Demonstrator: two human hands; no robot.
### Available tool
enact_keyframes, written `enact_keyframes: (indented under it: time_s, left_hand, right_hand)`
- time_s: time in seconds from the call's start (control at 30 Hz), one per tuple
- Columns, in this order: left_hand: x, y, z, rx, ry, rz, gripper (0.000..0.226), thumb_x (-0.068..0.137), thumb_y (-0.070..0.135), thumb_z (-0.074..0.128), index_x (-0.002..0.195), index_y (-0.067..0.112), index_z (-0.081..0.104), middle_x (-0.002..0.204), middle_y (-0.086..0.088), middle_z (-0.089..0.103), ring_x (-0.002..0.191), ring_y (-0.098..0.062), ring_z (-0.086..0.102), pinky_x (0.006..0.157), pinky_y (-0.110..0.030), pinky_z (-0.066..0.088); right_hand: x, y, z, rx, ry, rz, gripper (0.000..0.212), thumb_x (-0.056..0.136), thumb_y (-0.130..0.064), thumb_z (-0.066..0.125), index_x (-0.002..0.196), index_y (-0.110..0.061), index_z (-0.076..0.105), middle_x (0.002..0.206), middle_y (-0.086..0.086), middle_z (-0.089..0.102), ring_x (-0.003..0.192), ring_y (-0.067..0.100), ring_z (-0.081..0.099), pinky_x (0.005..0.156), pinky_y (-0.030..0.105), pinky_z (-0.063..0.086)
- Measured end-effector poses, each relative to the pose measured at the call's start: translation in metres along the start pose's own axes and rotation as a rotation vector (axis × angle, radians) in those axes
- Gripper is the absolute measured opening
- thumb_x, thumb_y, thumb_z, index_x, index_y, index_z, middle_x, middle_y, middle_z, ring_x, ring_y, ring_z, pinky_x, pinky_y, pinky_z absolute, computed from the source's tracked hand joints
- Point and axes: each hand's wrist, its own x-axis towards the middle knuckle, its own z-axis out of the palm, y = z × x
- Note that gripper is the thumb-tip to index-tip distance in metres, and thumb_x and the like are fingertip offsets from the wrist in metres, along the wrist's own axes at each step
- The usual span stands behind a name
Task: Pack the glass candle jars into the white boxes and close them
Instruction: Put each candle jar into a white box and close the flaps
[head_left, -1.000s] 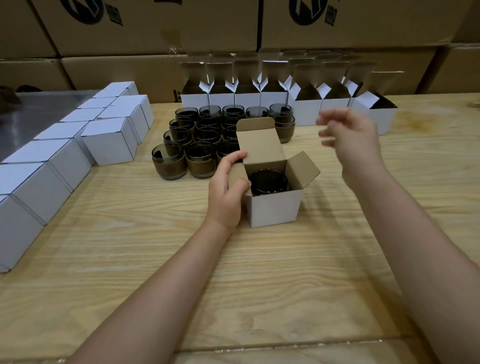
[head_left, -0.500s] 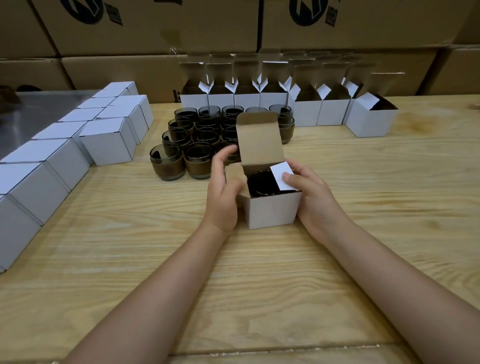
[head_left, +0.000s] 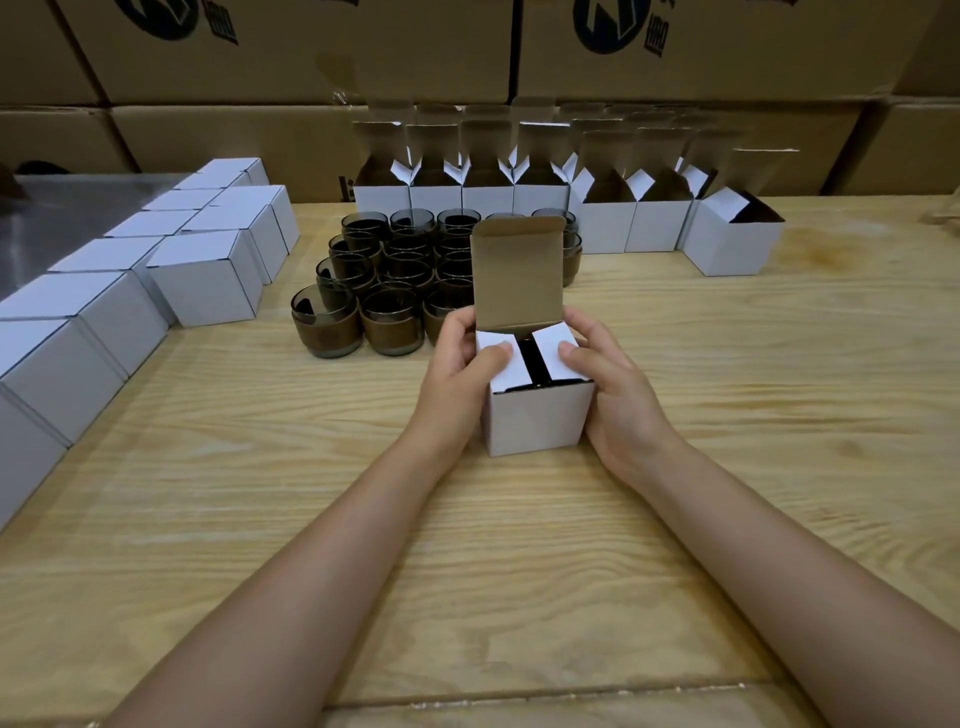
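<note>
A small white box (head_left: 537, 422) stands on the wooden table in front of me, its brown lid flap (head_left: 517, 275) upright. Both side flaps are folded down over a dark glass candle jar (head_left: 530, 358), which shows only through the gap between them. My left hand (head_left: 457, 374) holds the box's left side with its thumb on the left flap. My right hand (head_left: 613, 384) holds the right side, thumb pressing the right flap. Behind the box stands a cluster of several dark glass jars (head_left: 387, 291).
A row of open white boxes (head_left: 602, 228) lines the back of the table, one more (head_left: 732, 241) at the right end. Closed white boxes (head_left: 208, 280) run along the left edge. Large brown cartons (head_left: 291, 47) are stacked behind. The wooden table (head_left: 519, 571) lies bare near me.
My right hand came down from the air to the box and folded the right flap in. My left thumb folded the left flap down over the jar.
</note>
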Motion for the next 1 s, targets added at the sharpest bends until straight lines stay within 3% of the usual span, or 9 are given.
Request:
enact_keyframes:
  time_s: [0.2,0.27,0.37,0.5,0.63,0.77,0.87,0.93,1.0]
  left_hand:
    - [-0.002,0.004,0.001,0.052,-0.022,0.047,0.029,0.096,-0.001,0.043,0.106,0.023,0.054,0.092,0.003,0.065,0.084,-0.009,0.06,0.074,-0.024,0.05]
    - [-0.002,0.003,0.001,0.07,-0.023,0.06,0.026,0.097,0.0,0.042,0.105,0.022,0.054,0.093,0.004,0.064,0.084,-0.006,0.059,0.075,-0.022,0.048]
    - [-0.001,0.005,0.0,0.118,-0.032,0.095,0.02,0.099,0.003,0.042,0.099,0.019,0.054,0.089,0.019,0.061,0.078,0.004,0.056,0.07,-0.014,0.046]
    - [-0.002,0.004,0.0,0.124,-0.049,0.078,0.021,0.101,0.008,0.04,0.096,0.021,0.055,0.079,0.027,0.062,0.073,0.004,0.057,0.061,-0.015,0.047]
    - [-0.003,0.004,0.0,0.153,-0.051,0.068,0.022,0.102,0.011,0.037,0.099,0.023,0.055,0.081,0.028,0.061,0.074,0.004,0.056,0.061,-0.014,0.046]
    - [-0.005,0.003,-0.001,0.161,-0.041,0.04,0.022,0.097,0.027,0.034,0.1,0.028,0.056,0.091,0.019,0.059,0.077,0.005,0.054,0.061,-0.011,0.043]
    - [-0.003,0.004,-0.002,0.082,-0.097,-0.03,0.032,0.083,0.037,0.032,0.101,0.026,0.055,0.101,0.003,0.059,0.088,-0.008,0.056,0.068,-0.021,0.046]
    - [-0.003,0.005,-0.003,0.03,-0.145,-0.042,0.036,0.077,0.046,0.038,0.102,0.025,0.053,0.105,-0.002,0.057,0.091,-0.014,0.056,0.071,-0.026,0.049]
    - [-0.004,0.004,-0.004,0.033,-0.17,-0.019,0.046,0.068,0.055,0.047,0.103,0.026,0.051,0.104,0.001,0.055,0.086,-0.008,0.058,0.069,-0.024,0.05]
  right_hand:
    - [0.0,-0.001,-0.003,0.005,-0.113,-0.137,0.048,0.091,-0.009,0.05,0.127,-0.041,0.052,0.12,0.007,0.064,0.111,0.026,0.061,0.093,0.04,0.051]
    - [-0.001,-0.001,-0.004,-0.018,-0.137,-0.189,0.041,0.087,-0.011,0.054,0.118,-0.037,0.058,0.118,0.004,0.062,0.111,0.024,0.058,0.091,0.039,0.049]
    - [-0.004,-0.001,-0.006,-0.122,-0.168,-0.252,0.032,0.08,-0.016,0.064,0.109,-0.027,0.056,0.113,0.002,0.057,0.107,0.022,0.052,0.087,0.038,0.045]
    - [-0.007,-0.002,-0.006,-0.155,-0.204,-0.228,0.046,0.067,-0.033,0.07,0.107,-0.025,0.049,0.117,-0.001,0.052,0.106,0.019,0.051,0.081,0.029,0.048]
    - [-0.008,-0.003,-0.004,-0.183,-0.178,-0.23,0.04,0.068,-0.035,0.07,0.103,-0.028,0.052,0.117,-0.002,0.053,0.103,0.016,0.054,0.078,0.027,0.049]
    - [-0.01,-0.003,-0.004,-0.231,-0.184,-0.242,0.027,0.067,-0.034,0.07,0.091,-0.038,0.059,0.127,0.001,0.051,0.11,0.021,0.053,0.082,0.031,0.048]
    - [-0.009,-0.003,-0.006,-0.259,-0.188,-0.272,0.025,0.066,-0.032,0.071,0.088,-0.038,0.061,0.121,-0.006,0.055,0.123,0.027,0.047,0.086,0.033,0.045]
    - [-0.009,-0.003,-0.006,-0.274,-0.192,-0.289,0.024,0.065,-0.032,0.071,0.086,-0.039,0.061,0.117,-0.01,0.056,0.127,0.028,0.044,0.088,0.032,0.043]
    - [-0.009,-0.004,-0.007,-0.276,-0.198,-0.293,0.024,0.065,-0.032,0.071,0.086,-0.039,0.061,0.117,-0.009,0.055,0.127,0.029,0.043,0.089,0.034,0.043]
